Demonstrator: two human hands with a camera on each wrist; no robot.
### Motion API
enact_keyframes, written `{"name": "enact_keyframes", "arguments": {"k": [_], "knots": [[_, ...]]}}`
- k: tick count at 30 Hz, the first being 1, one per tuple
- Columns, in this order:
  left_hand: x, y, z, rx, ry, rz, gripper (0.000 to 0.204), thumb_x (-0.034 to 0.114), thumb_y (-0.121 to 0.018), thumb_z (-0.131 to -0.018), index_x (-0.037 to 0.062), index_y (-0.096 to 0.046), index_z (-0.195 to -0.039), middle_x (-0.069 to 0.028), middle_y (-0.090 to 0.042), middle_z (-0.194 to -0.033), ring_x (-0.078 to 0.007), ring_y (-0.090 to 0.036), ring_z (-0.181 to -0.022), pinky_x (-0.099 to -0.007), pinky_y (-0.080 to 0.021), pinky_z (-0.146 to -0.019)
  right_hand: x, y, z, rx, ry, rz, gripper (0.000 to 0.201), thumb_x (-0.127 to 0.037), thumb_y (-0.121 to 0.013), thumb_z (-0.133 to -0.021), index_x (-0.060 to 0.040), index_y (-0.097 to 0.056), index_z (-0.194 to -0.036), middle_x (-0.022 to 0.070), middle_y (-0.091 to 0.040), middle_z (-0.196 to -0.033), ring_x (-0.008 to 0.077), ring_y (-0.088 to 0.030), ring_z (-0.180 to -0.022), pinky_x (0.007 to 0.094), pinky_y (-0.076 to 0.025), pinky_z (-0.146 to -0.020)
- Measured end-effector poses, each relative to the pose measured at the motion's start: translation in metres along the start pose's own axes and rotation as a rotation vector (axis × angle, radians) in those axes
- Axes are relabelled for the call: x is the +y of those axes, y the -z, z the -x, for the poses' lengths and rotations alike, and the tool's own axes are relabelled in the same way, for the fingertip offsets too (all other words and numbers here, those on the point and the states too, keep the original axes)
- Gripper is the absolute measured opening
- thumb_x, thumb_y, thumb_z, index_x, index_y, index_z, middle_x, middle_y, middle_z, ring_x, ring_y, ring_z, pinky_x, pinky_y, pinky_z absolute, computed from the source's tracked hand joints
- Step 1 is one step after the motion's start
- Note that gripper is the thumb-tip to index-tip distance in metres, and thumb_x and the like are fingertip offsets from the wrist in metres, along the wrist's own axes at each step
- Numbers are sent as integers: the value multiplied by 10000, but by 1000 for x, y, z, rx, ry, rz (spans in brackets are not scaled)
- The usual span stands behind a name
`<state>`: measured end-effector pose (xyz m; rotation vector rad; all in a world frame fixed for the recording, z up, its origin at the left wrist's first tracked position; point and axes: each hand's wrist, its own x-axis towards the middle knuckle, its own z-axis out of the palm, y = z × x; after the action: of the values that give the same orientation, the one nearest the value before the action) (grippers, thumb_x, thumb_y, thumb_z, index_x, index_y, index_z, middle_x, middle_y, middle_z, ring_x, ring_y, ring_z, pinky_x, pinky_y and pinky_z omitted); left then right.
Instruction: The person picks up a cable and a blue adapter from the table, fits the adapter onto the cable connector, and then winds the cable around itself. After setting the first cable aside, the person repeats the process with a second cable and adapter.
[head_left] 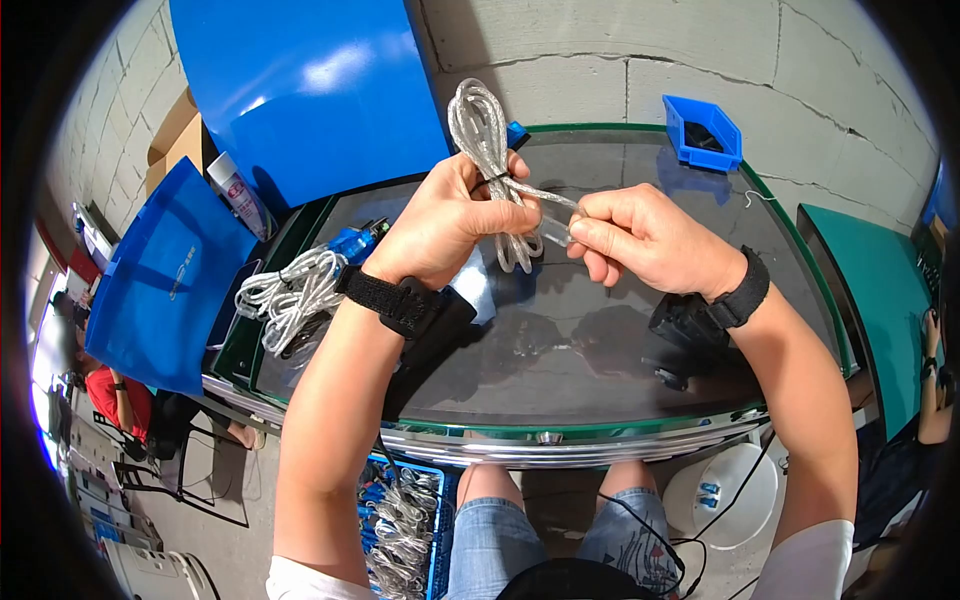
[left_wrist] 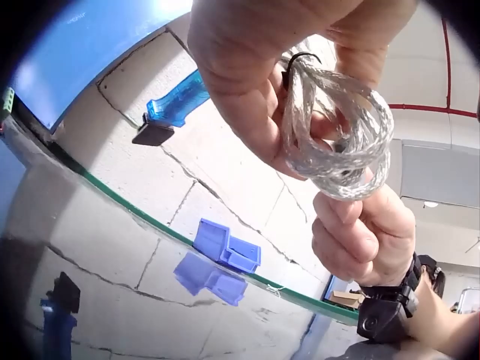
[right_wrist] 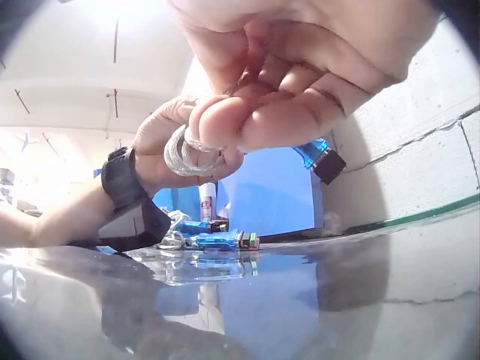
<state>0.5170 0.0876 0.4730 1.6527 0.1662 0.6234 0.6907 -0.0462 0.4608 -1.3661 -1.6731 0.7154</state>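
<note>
My left hand grips a coiled silvery clear-jacketed cable above the table. A black tie is around the bundle at the fingers. One strand runs from the coil to my right hand, whose thumb and forefinger pinch it. In the right wrist view the curled right fingers hide the pinched part. A blue plug with a black end sticks out beyond the left hand. The loops of the coil hang in front of the right hand in the left wrist view.
Several bundled cables with blue plugs lie on the dark glossy table at left. Behind them stand a spray can and blue panels. A small blue bin sits at the back right. Below are a cable-filled crate and a white bucket.
</note>
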Motion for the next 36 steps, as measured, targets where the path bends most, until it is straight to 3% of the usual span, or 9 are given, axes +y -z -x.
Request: {"name": "enact_keyframes", "arguments": {"k": [5,9,13,18,20,25,29,31,36], "knots": [[1,-3,1,-2,77,34,348,10,-667,-682,38,-514,-993,-40,-595,-871,-142,-595,-804,-268,-453,-733,7,6,-3,-57,46,-106,386,-369,-538,-941,-6,-618,-837,29,-615,-667,101,-587,-604,225,-474,-573],[-1,-17,0,-117,112,-139,382,0,-670,-670,33,-521,-1020,-28,-570,-883,-125,-573,-813,-264,-462,-755,7,10,-7,165,83,-116,514,-511,-555,-893,-2,-614,-929,58,-626,-827,119,-584,-773,263,-484,-674],[-9,-26,1,-346,89,-280,428,-6,-723,-703,0,-508,-1073,-35,-563,-916,-115,-555,-850,-264,-470,-778,9,6,-8,25,127,-303,424,-413,-581,-910,-8,-585,-1036,29,-611,-885,108,-558,-787,268,-468,-738],[-17,-24,-1,-345,44,-476,526,63,-745,-752,-33,-465,-1187,-69,-569,-975,-143,-552,-933,-280,-459,-836,2,5,-6,136,145,-298,311,-211,-632,-888,3,-571,-1105,64,-644,-974,124,-590,-880,281,-478,-830],[-17,-27,1,-292,41,-476,585,106,-759,-756,-37,-444,-1228,-88,-575,-1013,-157,-553,-966,-290,-456,-853,-2,9,-4,152,138,-328,345,-150,-653,-864,-2,-558,-1161,98,-651,-1066,146,-596,-997,297,-465,-905],[-10,-23,2,-100,61,-492,685,279,-732,-812,-55,-387,-1300,-153,-580,-1107,-206,-551,-1056,-317,-449,-905,-19,21,4,241,159,-254,344,-127,-653,-856,-2,-554,-1160,84,-654,-1043,138,-600,-973,294,-472,-886],[-22,-19,-1,-49,-24,-537,519,239,-699,-840,-35,-462,-1212,-136,-585,-1088,-193,-552,-1058,-311,-452,-907,-46,42,36,415,176,-83,298,-171,-632,-872,-39,-577,-1133,34,-664,-1005,75,-588,-897,211,-452,-717],[-33,-12,-6,-77,-141,-583,491,266,-718,-804,-41,-523,-1134,-147,-613,-1003,-210,-601,-943,-327,-492,-833,-51,54,73,527,255,28,299,-161,-627,-869,-40,-580,-1139,53,-667,-1007,77,-582,-859,215,-453,-707],[-31,-12,-5,-169,-66,-614,352,206,-675,-837,8,-560,-1105,-75,-604,-1022,-153,-560,-961,-283,-450,-856,-36,56,220,1091,263,150,387,-163,-571,-898,44,-506,-1219,149,-586,-1190,134,-579,-977,260,-440,-791]]}}
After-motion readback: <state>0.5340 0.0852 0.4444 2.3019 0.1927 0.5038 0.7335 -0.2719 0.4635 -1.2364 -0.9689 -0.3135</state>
